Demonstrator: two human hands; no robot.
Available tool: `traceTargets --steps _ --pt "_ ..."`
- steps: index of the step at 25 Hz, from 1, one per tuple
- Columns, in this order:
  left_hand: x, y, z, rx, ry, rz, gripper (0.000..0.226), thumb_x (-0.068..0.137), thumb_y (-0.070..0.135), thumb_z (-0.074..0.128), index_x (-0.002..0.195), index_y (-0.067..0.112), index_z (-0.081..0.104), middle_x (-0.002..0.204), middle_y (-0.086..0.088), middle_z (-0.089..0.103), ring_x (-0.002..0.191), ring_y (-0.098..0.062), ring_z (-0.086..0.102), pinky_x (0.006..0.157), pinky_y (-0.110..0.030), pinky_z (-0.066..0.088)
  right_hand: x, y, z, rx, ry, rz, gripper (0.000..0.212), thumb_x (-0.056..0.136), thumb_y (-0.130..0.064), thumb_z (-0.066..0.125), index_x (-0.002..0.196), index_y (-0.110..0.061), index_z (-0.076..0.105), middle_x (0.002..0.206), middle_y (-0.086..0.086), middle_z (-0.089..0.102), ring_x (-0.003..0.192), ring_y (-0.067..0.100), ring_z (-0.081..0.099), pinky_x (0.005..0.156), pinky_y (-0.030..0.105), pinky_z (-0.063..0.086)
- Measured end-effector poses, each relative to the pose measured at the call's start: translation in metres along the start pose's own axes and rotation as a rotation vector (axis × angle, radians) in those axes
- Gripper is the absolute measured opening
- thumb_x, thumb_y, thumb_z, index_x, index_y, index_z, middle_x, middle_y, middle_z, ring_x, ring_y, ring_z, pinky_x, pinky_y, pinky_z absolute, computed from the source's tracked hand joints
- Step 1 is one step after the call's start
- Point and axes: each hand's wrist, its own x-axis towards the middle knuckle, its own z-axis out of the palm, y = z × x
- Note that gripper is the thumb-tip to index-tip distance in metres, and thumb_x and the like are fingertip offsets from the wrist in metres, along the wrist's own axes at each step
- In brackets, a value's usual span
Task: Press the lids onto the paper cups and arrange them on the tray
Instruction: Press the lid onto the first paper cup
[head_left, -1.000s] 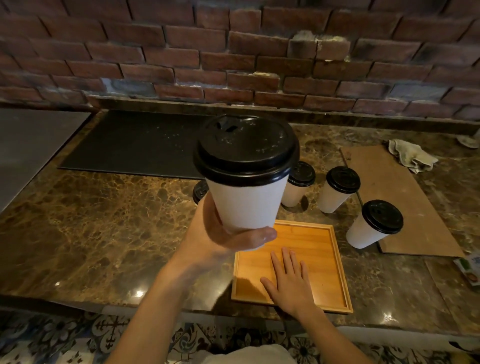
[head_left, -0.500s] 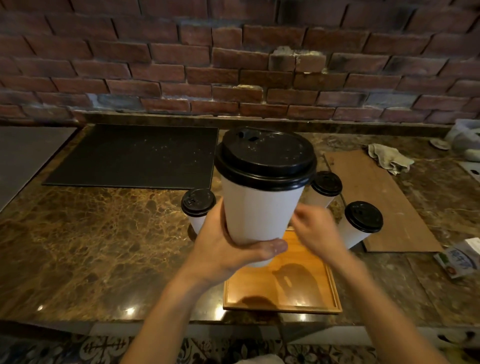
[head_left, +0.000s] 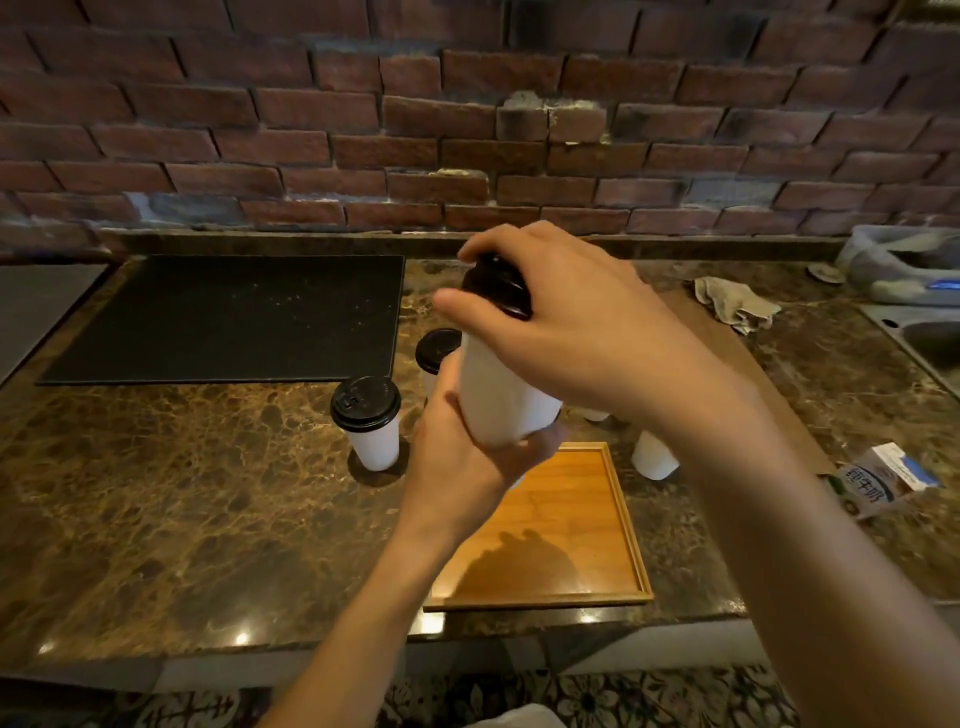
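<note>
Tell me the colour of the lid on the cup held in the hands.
Black lid on a white cup, seen best in the head view.

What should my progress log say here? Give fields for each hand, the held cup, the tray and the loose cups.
left hand: grips the held cup low down
right hand: fingers curled over its black lid
held cup: white, tilted, held in the air
tray: wooden, no cup seen on it
loose cups: one lidded cup left of the tray, a second behind it, a third half hidden by the right arm
</note>
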Motion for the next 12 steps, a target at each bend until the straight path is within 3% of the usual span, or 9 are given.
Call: traceTargets --steps 4,7,10,12 --pt "-0.001 0.001 0.008 0.067 0.04 0.007 0.084 0.055 0.051 0.083 0.127 0.035 0.043 0.111 0.01 0.06 0.101 -0.01 0.061 0.07 -0.036 0.059 0.004 0.0 0.003 0.017 0.121 0.011 0.037 0.095 -0.059 0.043 0.117 -0.035 0.059 0.11 -0.009 0.059 0.098 0.012 0.051 0.074 0.032 0.037" --pt "0.004 0.008 0.004 0.055 0.007 0.053 0.084 0.055 0.047 0.084 0.127 0.034 0.043 0.11 0.01 0.059 0.099 -0.009 0.061 0.067 -0.031 0.058 0.0 0.007 -0.003 0.174 0.168 -0.125 0.025 0.095 -0.047 0.054 0.111 -0.032 0.066 0.11 -0.013 0.065 0.102 0.006 0.055 0.084 0.031 0.047" --pt "0.011 0.014 -0.007 0.008 -0.16 0.064 0.08 0.056 0.034 0.086 0.125 0.032 0.045 0.108 0.017 0.061 0.099 -0.006 0.062 0.068 -0.02 0.055 -0.004 0.014 -0.011 0.28 0.157 -0.27 0.023 0.096 -0.037 0.055 0.113 -0.027 0.067 0.115 -0.009 0.064 0.107 0.004 0.057 0.09 0.026 0.048" --pt "0.016 0.015 -0.016 -0.051 -0.341 0.018 0.084 0.053 0.027 0.088 0.127 0.021 0.047 0.111 0.009 0.063 0.103 -0.013 0.063 0.075 -0.027 0.056 -0.005 0.019 -0.019 0.323 0.05 -0.422 0.024 0.095 -0.03 0.056 0.114 -0.021 0.067 0.118 -0.004 0.062 0.11 0.007 0.057 0.091 0.025 0.048"
